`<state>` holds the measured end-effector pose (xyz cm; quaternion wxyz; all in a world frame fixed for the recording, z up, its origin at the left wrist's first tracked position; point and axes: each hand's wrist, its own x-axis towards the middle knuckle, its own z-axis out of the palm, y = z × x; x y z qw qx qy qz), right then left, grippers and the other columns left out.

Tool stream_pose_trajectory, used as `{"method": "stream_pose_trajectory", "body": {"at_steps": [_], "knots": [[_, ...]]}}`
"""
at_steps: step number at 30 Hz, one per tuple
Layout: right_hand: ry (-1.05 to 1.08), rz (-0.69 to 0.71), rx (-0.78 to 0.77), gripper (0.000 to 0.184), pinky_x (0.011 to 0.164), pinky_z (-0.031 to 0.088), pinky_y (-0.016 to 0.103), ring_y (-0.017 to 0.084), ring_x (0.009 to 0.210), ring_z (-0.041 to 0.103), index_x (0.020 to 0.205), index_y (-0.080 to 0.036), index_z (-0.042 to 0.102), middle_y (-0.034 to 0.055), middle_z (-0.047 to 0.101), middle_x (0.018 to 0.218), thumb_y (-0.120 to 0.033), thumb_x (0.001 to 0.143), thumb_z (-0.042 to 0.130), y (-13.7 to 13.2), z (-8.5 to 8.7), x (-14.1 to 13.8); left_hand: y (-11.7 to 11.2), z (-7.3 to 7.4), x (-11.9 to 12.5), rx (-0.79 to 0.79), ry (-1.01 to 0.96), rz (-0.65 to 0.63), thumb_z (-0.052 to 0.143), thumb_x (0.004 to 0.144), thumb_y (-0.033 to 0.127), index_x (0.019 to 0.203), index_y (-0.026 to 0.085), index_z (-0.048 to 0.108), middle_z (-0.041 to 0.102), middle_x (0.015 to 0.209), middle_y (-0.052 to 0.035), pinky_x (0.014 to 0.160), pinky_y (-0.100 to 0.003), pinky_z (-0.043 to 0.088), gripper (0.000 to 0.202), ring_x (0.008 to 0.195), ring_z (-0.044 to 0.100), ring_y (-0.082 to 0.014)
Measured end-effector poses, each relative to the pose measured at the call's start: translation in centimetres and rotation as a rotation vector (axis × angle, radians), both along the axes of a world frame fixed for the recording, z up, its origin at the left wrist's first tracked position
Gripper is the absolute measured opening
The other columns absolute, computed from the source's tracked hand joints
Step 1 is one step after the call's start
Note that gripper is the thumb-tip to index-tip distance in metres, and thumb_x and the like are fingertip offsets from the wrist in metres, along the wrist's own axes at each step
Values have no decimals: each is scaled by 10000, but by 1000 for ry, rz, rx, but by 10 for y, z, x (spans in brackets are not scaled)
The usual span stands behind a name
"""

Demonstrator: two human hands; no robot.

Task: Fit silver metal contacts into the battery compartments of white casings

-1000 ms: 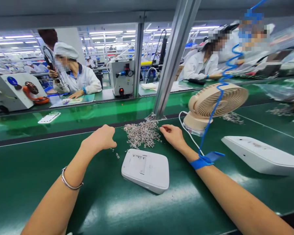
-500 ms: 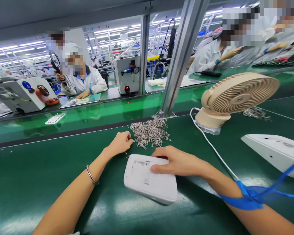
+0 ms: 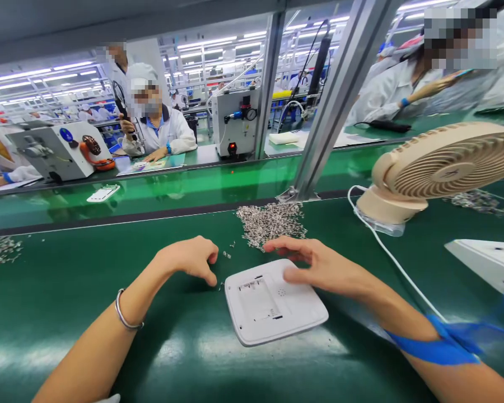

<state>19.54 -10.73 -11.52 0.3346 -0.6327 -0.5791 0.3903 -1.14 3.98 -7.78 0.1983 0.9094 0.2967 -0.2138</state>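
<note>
White plastic casing (image 3: pixel 273 302) lies flat on the green counter (image 3: pixel 46 313), centre-bottom of frame. Your right hand (image 3: pixel 319 266) rests on its top-right edge, fingers spread, not gripping. Your left hand (image 3: pixel 191 258), left of casing, fingers curled w/ tips on counter. Screw pile (image 3: pixel 271 223) just above, beige fan (image 3: pixel 437 168) at right.

Left hand (image 3: pixel 191 258) withdrawn from pile (image 3: pixel 271 223); casing (image 3: pixel 273 302) turned.

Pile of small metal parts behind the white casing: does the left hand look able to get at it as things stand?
Probably yes. The left hand rests on the green mat just short of the pile of small metal parts, fingers curled, with only a few stray pieces between. The white casing and right hand sit to the side.
</note>
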Motion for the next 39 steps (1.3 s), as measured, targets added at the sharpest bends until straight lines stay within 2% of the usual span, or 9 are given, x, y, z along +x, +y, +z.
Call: {"method": "stream_pose_trajectory", "body": {"at_steps": [5,16,19,22,25,30,33,36,39], "knots": [[-472,277,-198,1086,1073,186,521,379,1338,67,1400,-222,335,108,171,1468,-424,434,787,-20,15,-17,-22,-17,7,-20,-42,-93,663,637,259,808,179,554,565,709,6,448,-232,292,219,561,464,-125],[-513,223,38,976,1000,350,516,381,1268,268,1349,-214,433,146,371,1357,-430,470,798,-25,3,-23,-12,-34,12,159,-234,81,392,805,120,767,145,571,585,712,-79,540,-284,346,184,606,518,-177],[-390,227,77,745,995,362,495,345,1242,355,1246,-211,549,131,385,1365,-527,595,728,-7,-1,-28,-8,-43,15,217,-312,168,361,839,133,832,136,571,591,730,-81,608,-296,388,210,680,540,-188],[-375,87,224,315,947,418,420,251,1096,515,1069,-174,657,119,497,1259,-340,844,510,28,-5,-31,-4,-46,16,226,-359,192,356,826,107,898,130,585,610,759,-68,670,-288,417,242,709,552,-172],[-625,51,274,270,939,390,495,303,1104,501,1043,-178,674,140,492,1266,-194,846,491,62,-12,-34,-5,-37,11,239,-359,197,354,798,89,1017,102,574,626,826,-92,677,-288,431,311,732,567,-178],[-782,51,343,201,895,380,565,377,1117,463,842,-208,713,128,523,1232,-157,814,520,86,-33,-42,-26,-9,4,115,-274,17,523,725,209,1009,157,617,629,795,-62,597,-278,439,304,680,577,-196],[-818,34,430,209,867,413,511,327,1039,503,747,-203,683,115,571,1138,-165,819,490,86,-41,-41,-44,1,6,-31,-225,-195,661,650,295,1223,193,516,607,1030,-91,737,-327,475,600,894,577,-259],[-810,41,460,285,760,466,411,237,808,557,770,-168,649,107,619,903,-156,854,377,79,-39,-29,-57,1,10,-131,-204,-281,695,629,335,1426,216,210,326,1401,-145,892,-462,422,940,1153,431,-373],[-721,9,554,305,674,467,362,199,690,558,759,-167,605,70,607,743,-187,873,323,63,-34,-11,-62,-5,13,-201,-248,-347,669,685,362,1417,374,174,119,1497,-76,968,-508,336,883,1246,333,-401]]}}
